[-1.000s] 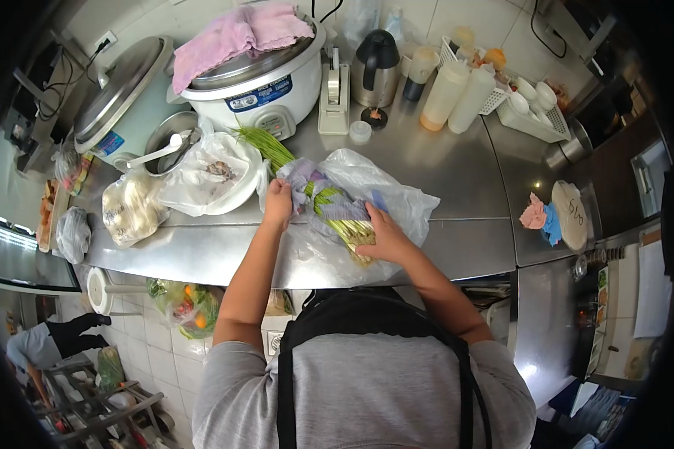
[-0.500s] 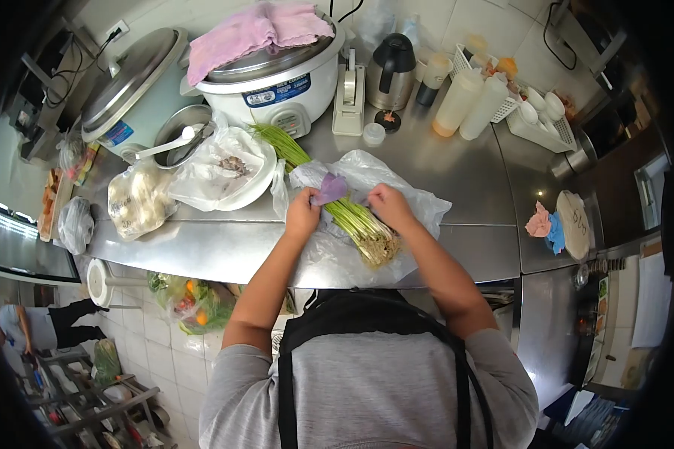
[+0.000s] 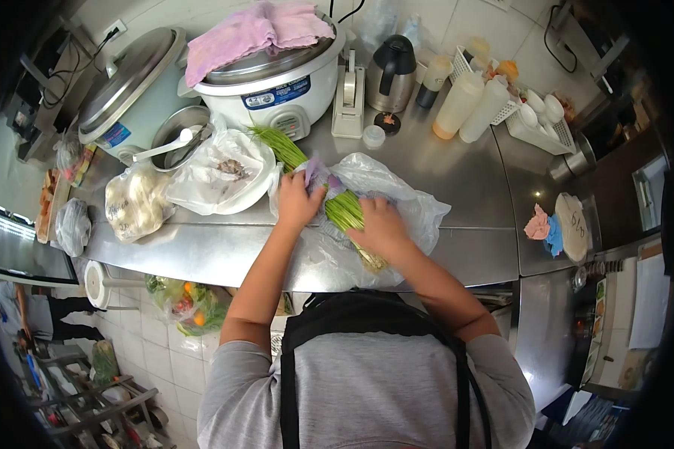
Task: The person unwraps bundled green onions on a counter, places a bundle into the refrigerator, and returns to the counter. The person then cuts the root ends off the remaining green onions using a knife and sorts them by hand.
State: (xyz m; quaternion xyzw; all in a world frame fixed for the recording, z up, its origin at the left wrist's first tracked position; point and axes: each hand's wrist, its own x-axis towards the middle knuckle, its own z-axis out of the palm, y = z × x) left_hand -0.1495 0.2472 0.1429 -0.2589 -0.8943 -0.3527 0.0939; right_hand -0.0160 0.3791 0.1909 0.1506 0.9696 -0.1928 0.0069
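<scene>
A bundle of long green stalks (image 3: 344, 211) lies diagonally on a clear plastic bag (image 3: 421, 213), its pale root ends toward the counter's front edge. Purple mesh-like wrapping (image 3: 315, 173) surrounds part of its middle. My left hand (image 3: 299, 200) is closed on the bundle at the wrapping, thumb and fingers on either side. Lower down, my right hand (image 3: 382, 226) grips the stalks above the roots, its thumb toward the front edge. Both hands hide part of the bundle.
A white bowl lined with plastic (image 3: 221, 170) and a bag of pale items (image 3: 136, 206) are at the left. Behind stand a rice cooker (image 3: 277, 97), a tape dispenser (image 3: 349, 105), a thermal jug (image 3: 391, 73) and squeeze bottles (image 3: 458, 105). A person (image 3: 37, 313) is at lower left.
My right hand has come down from beside the bundle onto the stalks, near the roots. My left hand has shifted slightly up and left, and the purple strip is no longer raised.
</scene>
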